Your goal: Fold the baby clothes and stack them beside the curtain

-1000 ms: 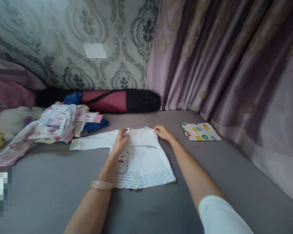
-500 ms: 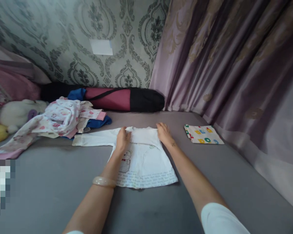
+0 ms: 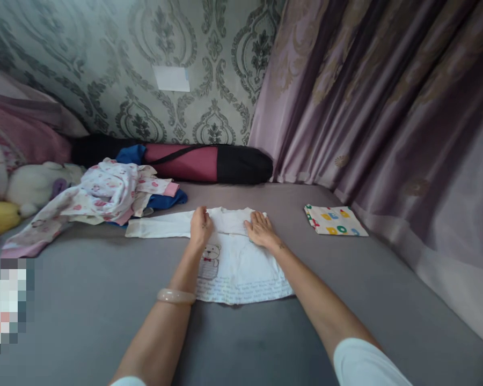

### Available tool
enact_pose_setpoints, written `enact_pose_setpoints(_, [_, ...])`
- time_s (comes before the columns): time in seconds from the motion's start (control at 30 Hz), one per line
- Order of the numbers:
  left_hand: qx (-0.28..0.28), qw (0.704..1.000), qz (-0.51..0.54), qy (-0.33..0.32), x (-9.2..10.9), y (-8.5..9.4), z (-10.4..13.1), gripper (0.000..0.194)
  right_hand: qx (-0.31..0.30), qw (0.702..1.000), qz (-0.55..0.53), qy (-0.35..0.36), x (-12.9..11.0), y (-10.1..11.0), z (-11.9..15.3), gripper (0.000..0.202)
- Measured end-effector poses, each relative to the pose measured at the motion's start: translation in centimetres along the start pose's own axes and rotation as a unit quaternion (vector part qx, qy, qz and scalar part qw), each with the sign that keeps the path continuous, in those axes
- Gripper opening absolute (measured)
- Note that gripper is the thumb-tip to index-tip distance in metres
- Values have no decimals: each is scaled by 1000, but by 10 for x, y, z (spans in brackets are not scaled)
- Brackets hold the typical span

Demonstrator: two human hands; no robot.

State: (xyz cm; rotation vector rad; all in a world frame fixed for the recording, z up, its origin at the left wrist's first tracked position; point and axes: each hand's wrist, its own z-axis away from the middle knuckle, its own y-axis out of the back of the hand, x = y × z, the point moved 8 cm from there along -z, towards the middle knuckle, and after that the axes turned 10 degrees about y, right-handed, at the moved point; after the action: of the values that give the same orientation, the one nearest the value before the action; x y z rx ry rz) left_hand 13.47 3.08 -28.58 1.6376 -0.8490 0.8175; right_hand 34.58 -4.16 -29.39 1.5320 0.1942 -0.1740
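Observation:
A child's white long-sleeved shirt (image 3: 237, 268) lies spread on the bed, with a teddy bear print on its front and a band of lettering along the hem. One sleeve stretches out to the left; the other is folded across the chest. At the left shoulder, my left hand (image 3: 202, 228) has its fingers curled together on the fabric; the fingertips are partly hidden. My right hand (image 3: 261, 229) rests flat on the folded sleeve near the right shoulder, fingers stretched out.
A folded letter-print cloth (image 3: 336, 221) lies to the right. On the left are a heap of clothes (image 3: 108, 190), a white plush toy (image 3: 40, 185) and a yellow toy (image 3: 0, 217). A maroon and black long bag (image 3: 197, 163) lies along the wall, beside a purple curtain (image 3: 326, 96).
My right hand has moved left from the shirt's right shoulder edge onto the folded sleeve and flattened there. My left hand stays at the left shoulder. The view has shifted slightly.

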Motion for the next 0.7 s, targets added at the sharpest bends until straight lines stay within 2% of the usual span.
enact_pose_setpoints(0.1, [-7, 1000, 0, 8, 1, -2, -1, 27, 42, 998, 16, 44, -25, 9, -1, 69])
enact_pose_setpoints(0.2, [-16, 1000, -8, 12, 3, -2, 0, 28, 38, 994, 12, 104, -47, -2, -2, 69])
enact_pose_setpoints(0.3, [-15, 1000, -16, 20, 3, 5, -1, 28, -3, 995, -6, 101, -47, -17, -5, 69])
enact_pose_setpoints(0.43, [-11, 998, -17, 56, 1, 18, -5, 28, -31, 995, -19, 92, -48, -15, -7, 70])
enact_pose_setpoints(0.53, [-7, 997, -9, 71, 2, 27, -9, 27, 32, 993, -2, 113, -67, 0, -6, 66])
enact_pose_setpoints(0.6, [-8, 997, -2, 73, 4, 31, -10, 27, 60, 988, 6, 142, -86, 0, -3, 62])
enact_pose_setpoints(0.7, [-13, 997, -2, 76, 7, 32, -11, 28, 29, 988, -10, 151, -104, -15, -2, 60])
